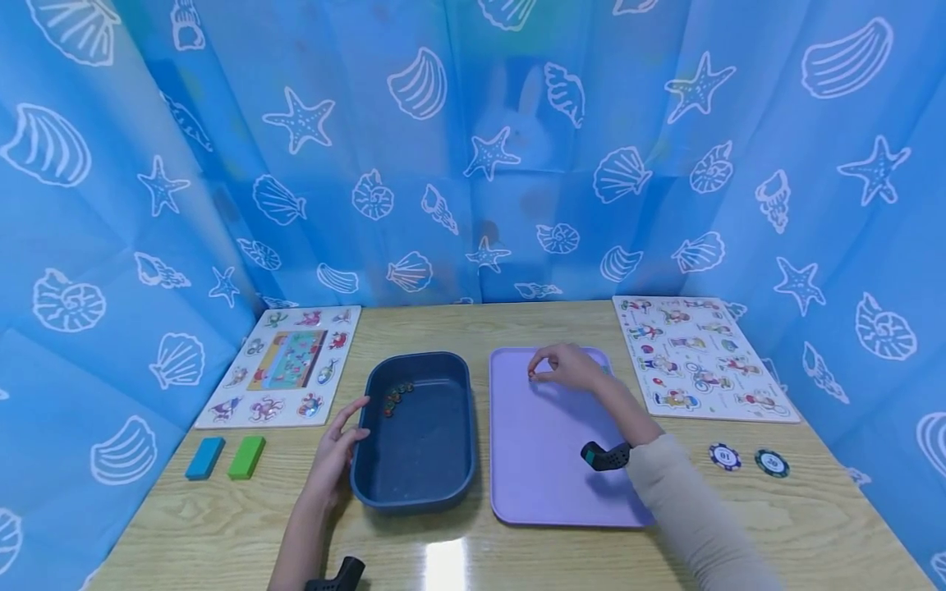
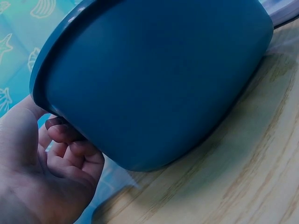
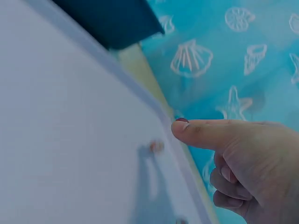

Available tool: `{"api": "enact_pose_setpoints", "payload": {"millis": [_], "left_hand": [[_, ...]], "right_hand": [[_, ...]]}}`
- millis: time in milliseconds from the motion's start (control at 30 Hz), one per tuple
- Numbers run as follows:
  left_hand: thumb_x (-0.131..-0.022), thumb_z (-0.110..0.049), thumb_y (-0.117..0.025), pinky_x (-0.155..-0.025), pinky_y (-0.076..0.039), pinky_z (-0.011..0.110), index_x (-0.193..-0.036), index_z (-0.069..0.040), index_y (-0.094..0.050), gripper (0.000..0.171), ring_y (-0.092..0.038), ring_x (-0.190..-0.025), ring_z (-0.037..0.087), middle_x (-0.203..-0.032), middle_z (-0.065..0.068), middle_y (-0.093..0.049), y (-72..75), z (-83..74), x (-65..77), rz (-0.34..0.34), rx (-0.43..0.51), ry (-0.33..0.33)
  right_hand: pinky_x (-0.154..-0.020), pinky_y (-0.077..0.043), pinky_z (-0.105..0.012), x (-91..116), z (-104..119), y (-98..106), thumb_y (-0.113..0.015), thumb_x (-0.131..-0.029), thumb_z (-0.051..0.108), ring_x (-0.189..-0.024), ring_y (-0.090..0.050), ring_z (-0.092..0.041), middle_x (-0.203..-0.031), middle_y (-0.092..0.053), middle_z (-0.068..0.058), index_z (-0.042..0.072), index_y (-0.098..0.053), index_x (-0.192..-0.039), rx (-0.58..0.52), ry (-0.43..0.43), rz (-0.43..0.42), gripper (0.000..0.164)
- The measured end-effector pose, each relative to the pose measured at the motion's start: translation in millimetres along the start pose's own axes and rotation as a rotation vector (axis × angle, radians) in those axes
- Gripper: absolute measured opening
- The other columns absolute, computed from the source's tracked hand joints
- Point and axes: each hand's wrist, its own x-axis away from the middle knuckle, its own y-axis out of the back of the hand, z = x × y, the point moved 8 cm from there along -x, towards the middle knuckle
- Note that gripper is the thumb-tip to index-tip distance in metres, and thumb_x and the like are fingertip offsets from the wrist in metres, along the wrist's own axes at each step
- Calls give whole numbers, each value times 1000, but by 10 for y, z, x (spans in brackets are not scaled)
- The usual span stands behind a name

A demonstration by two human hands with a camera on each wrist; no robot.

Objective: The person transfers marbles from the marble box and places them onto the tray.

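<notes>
On the left side of the dark blue plastic bin [image 1: 414, 492], my left hand [image 1: 336, 451] holds the rim; the left wrist view shows curled fingers [image 2: 77, 154] under the bin's lip. Several small round green-and-red beads [image 1: 389, 402] lie in the bin's far left part. Above the far part of the lilac tray [image 1: 550, 460], my right hand [image 1: 569, 367] pinches a small reddish bead [image 3: 182, 120] between thumb and index finger, mostly hidden by the fingertips. A blurred reddish bead [image 3: 156, 146] lies on the tray below, beside the hand's shadow.
At the back left lies a sea-animal puzzle board [image 1: 254, 373], with a blue block [image 1: 204, 458] and a green block [image 1: 246, 457] before it. Another picture board [image 1: 695, 361] lies at the right, near a purple-white poker chip [image 1: 725, 456] and a green-black chip [image 1: 772, 463]. A shell-print curtain [image 1: 458, 205] surrounds the table.
</notes>
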Motion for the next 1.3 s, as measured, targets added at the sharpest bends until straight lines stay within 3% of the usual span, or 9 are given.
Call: {"api": "enact_pose_setpoints", "payload": {"millis": [133,267,433,567,700,900,1100,1200,1300], "left_hand": [[-88,-13,-48,-44,-30,20,-129,-29,-44,44,-35,-41,9,-50,-6,-33,-6,-9,5,5,3,5],[-87,-13,-49,-44,-30,20,-128,-29,-45,44,-34,-41,9,-50,-7,-33,-13,-23,22,-2,-3,-10],[-86,-15,-50,-45,-30,20,-127,-31,-45,45,-34,-41,8,-49,-8,-33,-8,-13,11,-11,-32,-25],[-85,-16,-51,-46,-31,20,-126,-32,-46,44,-35,-43,9,-55,-7,-40,14,5,-21,-28,-47,-17],[-86,-14,-50,-46,-32,20,-127,-30,-46,44,-35,-43,9,-76,-6,-52,7,-57,35,-31,-55,-11],[-88,-13,-47,-45,-31,20,-130,-27,-43,45,-35,-41,8,-50,-6,-32,-59,-148,148,10,-42,-12],[-86,-12,-50,-43,-30,20,-127,-28,-46,44,-33,-39,8,-47,-7,-31,-11,-61,68,1,0,-32],[-83,-8,-50,-43,-29,20,-125,-28,-48,47,-32,-40,8,-48,-7,-29,14,-8,12,-6,17,-45],[-80,-6,-49,-44,-28,20,-125,-28,-47,50,-31,-41,8,-49,-8,-28,21,8,-19,-2,30,-60]], "right_hand": [[-52,-31,-26,116,-226,47,-68,-77,26,-57,-40,-13,-64,-51,1,20,-69,-89,69,-46,-7,13],[-59,-34,-27,157,-368,45,-69,-76,26,-65,-44,-13,-77,-60,6,22,-69,-89,95,-73,-2,13],[-52,-33,-26,136,-294,36,-69,-77,26,-56,-42,-12,-64,-54,2,22,-69,-92,90,-67,-18,15],[-44,-35,-25,14,-27,-13,-66,-79,23,-44,-43,-14,-56,-47,-5,18,-68,-96,9,-32,-8,17],[-44,-32,-24,-196,383,-94,-64,-81,24,-44,-37,-12,-54,-41,0,17,-68,-95,-22,57,-19,16],[-47,-25,-24,-536,965,-324,-61,-83,27,-44,-27,-12,-47,-33,4,17,-69,-95,-28,146,-1,17],[-48,-26,-22,-801,1347,-610,-60,-85,27,-45,-28,-10,-48,-32,6,18,-69,-97,3,179,54,18],[-49,-28,-22,-887,1480,-715,-60,-85,27,-45,-31,-11,-51,-39,2,19,-68,-98,44,180,76,18],[-57,-38,-22,-962,1594,-803,-60,-84,26,-57,-48,-10,-70,-59,3,19,-68,-98,113,199,98,17]]}}
